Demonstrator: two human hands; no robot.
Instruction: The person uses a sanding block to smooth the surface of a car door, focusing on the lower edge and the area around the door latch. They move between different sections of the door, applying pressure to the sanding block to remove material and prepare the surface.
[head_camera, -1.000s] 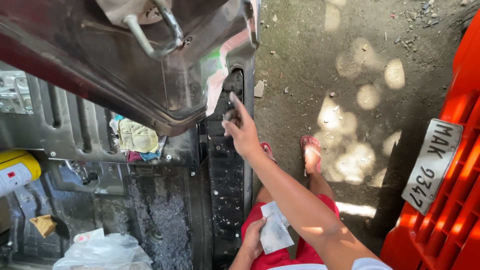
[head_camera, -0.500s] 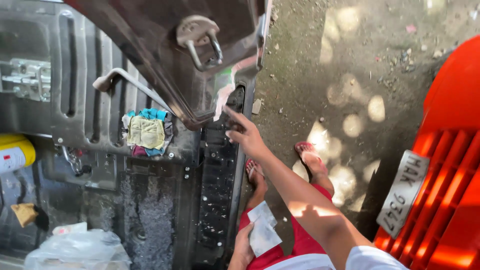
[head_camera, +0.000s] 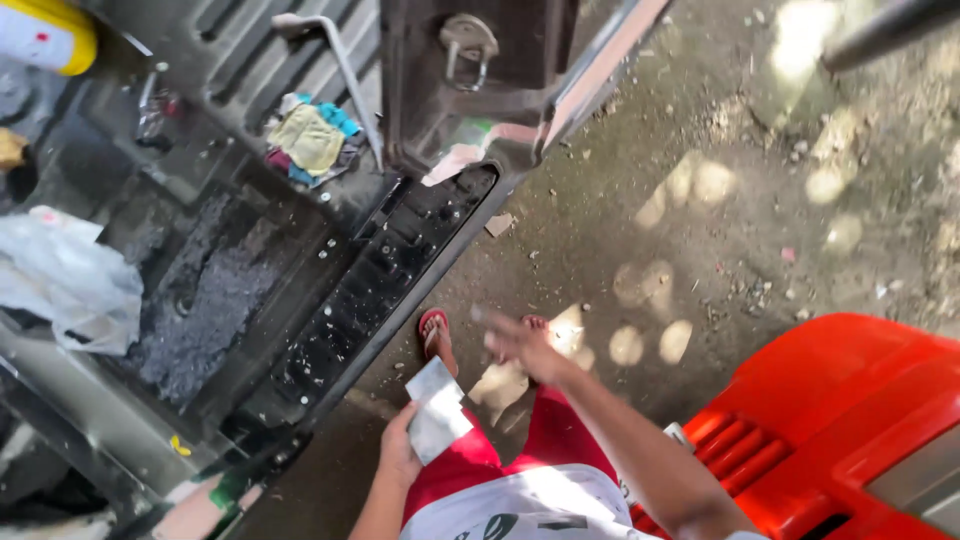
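Sunlight is dappling the dirt ground (head_camera: 760, 210) beside a grimy open vehicle floor (head_camera: 210, 300). Standing there, the person's left hand (head_camera: 402, 452) is keeping its grip clamped on a folded white paper (head_camera: 436, 410) held low by the red shorts (head_camera: 545, 440). Their right hand (head_camera: 520, 345) is hanging blurred in the air, fingers spread apart, holding nothing.

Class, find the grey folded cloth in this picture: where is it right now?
In the head view, low and centre, the grey cloth is held in the left hand, above the red shorts and just below the sandalled foot.
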